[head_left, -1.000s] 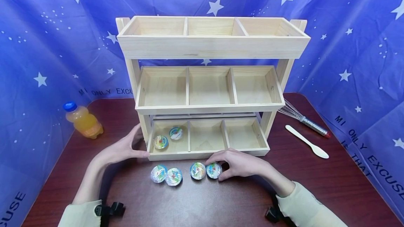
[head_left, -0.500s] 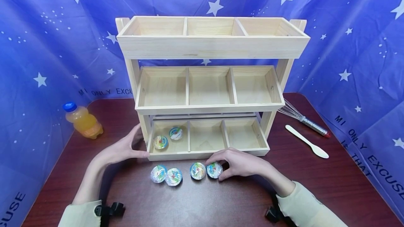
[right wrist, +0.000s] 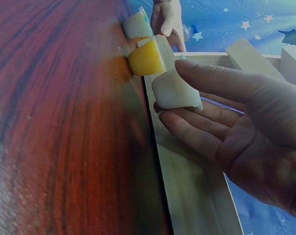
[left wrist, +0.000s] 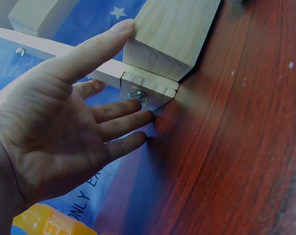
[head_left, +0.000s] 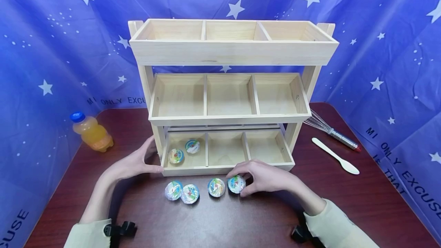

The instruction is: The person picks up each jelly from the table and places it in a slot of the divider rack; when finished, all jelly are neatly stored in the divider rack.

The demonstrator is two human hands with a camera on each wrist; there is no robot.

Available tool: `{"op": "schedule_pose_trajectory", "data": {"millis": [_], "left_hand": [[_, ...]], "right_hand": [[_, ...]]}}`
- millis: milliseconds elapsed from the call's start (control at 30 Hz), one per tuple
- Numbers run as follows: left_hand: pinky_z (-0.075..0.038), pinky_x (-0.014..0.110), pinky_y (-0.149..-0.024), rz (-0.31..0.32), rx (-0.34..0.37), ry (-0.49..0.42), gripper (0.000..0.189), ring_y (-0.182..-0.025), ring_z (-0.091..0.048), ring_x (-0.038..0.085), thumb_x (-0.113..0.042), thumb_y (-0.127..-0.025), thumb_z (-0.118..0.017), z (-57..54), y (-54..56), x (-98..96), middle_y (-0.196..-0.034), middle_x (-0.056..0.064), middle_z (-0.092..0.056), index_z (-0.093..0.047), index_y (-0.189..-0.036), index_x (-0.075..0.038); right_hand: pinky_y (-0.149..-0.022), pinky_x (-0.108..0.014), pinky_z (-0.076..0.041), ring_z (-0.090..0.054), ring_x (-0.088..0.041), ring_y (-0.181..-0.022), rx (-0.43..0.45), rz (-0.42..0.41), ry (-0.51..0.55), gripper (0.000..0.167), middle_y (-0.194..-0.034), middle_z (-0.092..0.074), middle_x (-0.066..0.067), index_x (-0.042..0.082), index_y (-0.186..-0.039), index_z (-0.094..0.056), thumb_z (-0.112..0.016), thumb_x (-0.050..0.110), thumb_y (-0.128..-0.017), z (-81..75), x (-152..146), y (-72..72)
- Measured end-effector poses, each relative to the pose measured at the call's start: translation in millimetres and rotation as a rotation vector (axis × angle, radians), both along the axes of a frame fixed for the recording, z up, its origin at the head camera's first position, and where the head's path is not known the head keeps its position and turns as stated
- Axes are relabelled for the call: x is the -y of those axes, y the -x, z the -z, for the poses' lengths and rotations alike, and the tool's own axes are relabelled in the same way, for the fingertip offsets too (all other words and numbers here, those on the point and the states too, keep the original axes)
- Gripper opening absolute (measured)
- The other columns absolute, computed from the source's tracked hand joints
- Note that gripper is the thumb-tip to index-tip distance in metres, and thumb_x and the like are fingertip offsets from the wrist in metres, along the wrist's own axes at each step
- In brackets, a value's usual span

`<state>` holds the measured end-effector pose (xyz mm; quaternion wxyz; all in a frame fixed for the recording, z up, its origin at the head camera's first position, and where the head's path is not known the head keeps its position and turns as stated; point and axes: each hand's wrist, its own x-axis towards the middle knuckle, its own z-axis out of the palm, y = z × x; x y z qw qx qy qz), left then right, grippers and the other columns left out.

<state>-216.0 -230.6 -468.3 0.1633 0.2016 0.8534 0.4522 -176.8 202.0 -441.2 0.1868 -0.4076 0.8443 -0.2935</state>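
My right hand (head_left: pixel 267 176) pinches a white jelly cup (right wrist: pixel 173 90) with a printed foil lid between thumb and fingers, just in front of the wooden rack (head_left: pixel 234 53). In the right wrist view this cup appears raised off the table. Left of it a yellow jelly cup (head_left: pixel 216 187) stands on the table, and two more jelly cups (head_left: pixel 173 190) sit side by side farther left. Two others (head_left: pixel 176 156) lie in the bottom tier's left compartment. At the rack's lower left corner is my left hand (left wrist: pixel 64 112), fingers extended, its thumb touching the bottom tray's edge.
The rack has three tiers, each split into three compartments. An orange drink bottle (head_left: pixel 92 133) stands at left. A whisk (head_left: pixel 332 131) and a pale spoon (head_left: pixel 335 156) lie on the right of the table. Blue star-printed cloth (head_left: pixel 48 49) surrounds the table.
My right hand has shifted slightly right with its jelly cup, widening the gap to the yellow one. The left hand stays in place.
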Motion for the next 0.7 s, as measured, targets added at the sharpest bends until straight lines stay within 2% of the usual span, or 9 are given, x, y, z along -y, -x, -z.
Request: {"op": "schedule_pose_trajectory", "data": {"millis": [233, 533, 700], "left_hand": [[-0.023, 0.071, -0.122, -0.003, 0.004, -0.008, 0.117, -0.15, -0.033, 0.05, -0.03, -0.085, -0.085, 1.4, -0.1, -0.4, -0.166, 0.025, -0.027, -0.002, -0.166, -0.017], [-0.023, 0.071, -0.122, -0.007, 0.009, -0.01, 0.117, -0.15, -0.033, 0.05, -0.029, -0.085, -0.085, 0.2, -0.1, -0.5, -0.166, 0.026, -0.027, -0.001, -0.166, -0.016], [-0.023, 0.071, -0.122, -0.004, 0.007, -0.011, 0.118, -0.151, -0.032, 0.05, -0.029, -0.085, -0.085, -0.1, -0.1, 0.0, -0.167, 0.026, -0.026, -0.001, -0.166, -0.016]], "right_hand": [[-0.093, -0.022, -0.059, -0.065, -0.002, -0.109, 0.056, 0.001, 0.068, 0.051, -0.123, -0.071, 0.005, 0.018, -0.13, -0.069, -0.085, 0.012, -0.082, -3.9, -2, -0.4], [-0.093, -0.024, -0.059, -0.064, -0.002, -0.108, 0.026, 0.006, 0.126, 0.051, -0.121, -0.071, 0.006, 0.016, -0.13, -0.07, -0.086, 0.014, -0.082, -7.6, -5, 0.3], [-0.098, -0.026, -0.059, -0.064, -0.003, -0.111, 0.105, 0.039, 0.187, 0.052, -0.123, -0.071, 0.004, 0.012, -0.131, -0.069, -0.086, 0.011, -0.082, -11.4, -6, 0.4]]}}
